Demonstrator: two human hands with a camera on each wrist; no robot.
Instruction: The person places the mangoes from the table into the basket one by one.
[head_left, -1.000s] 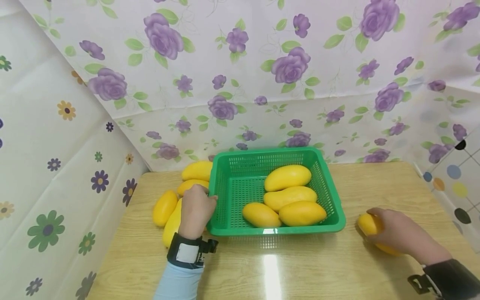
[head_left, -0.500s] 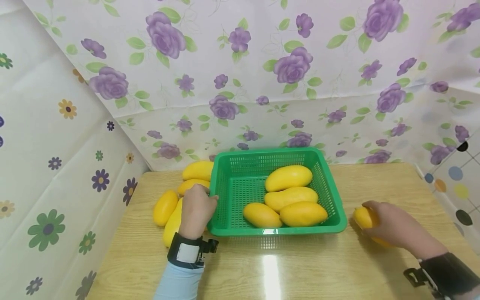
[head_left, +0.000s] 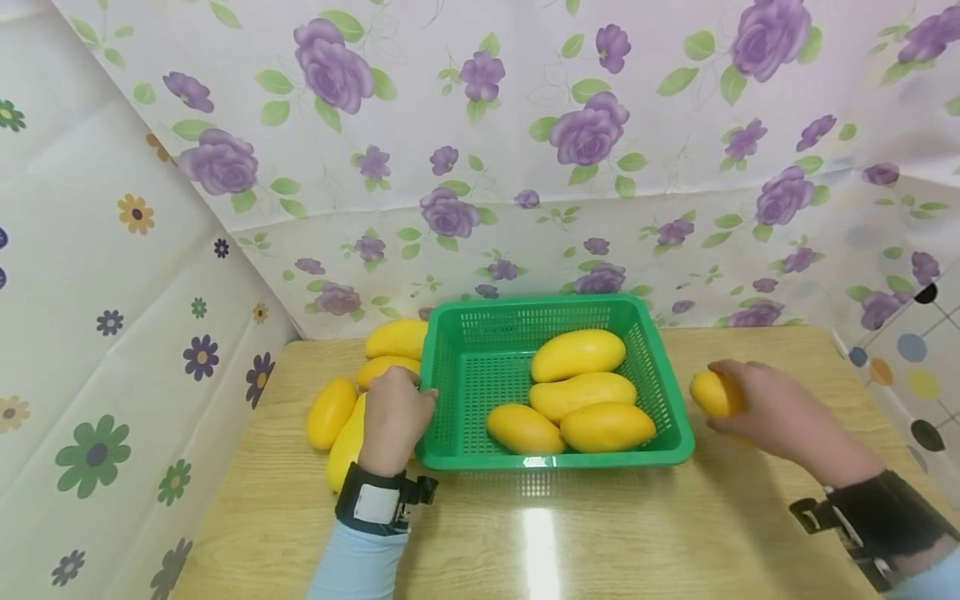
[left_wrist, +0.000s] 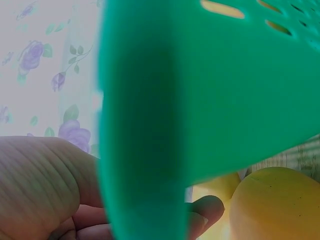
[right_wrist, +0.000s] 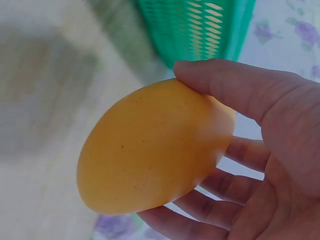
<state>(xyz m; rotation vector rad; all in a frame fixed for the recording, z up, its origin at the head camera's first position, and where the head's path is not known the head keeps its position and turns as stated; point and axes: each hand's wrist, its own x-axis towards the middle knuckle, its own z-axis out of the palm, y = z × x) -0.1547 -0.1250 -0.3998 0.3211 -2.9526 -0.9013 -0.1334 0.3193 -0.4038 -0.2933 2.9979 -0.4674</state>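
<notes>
A green plastic basket (head_left: 551, 462) stands on the wooden table with several yellow mangoes (head_left: 576, 354) lying mostly in its right half. My left hand (head_left: 395, 421) grips its left rim, fingers curled round the edge; the left wrist view shows the basket wall (left_wrist: 240, 100) between thumb and fingers. Right of the basket, my right hand (head_left: 783, 423) holds another mango (right_wrist: 155, 150), thumb across its top and fingers spread beneath. In the head view only that mango's near tip shows; the hand covers the rest.
Several loose mangoes (head_left: 332, 414) lie on the table left of the basket, partly behind my left hand and the rim. A flowered cloth (head_left: 480, 167) hangs behind the table (head_left: 615, 533), and another patterned sheet (head_left: 135, 350) borders it on the left.
My right hand has lifted the mango off the table and moved it up and left, nearer the basket's right side. My left hand stays on the rim.
</notes>
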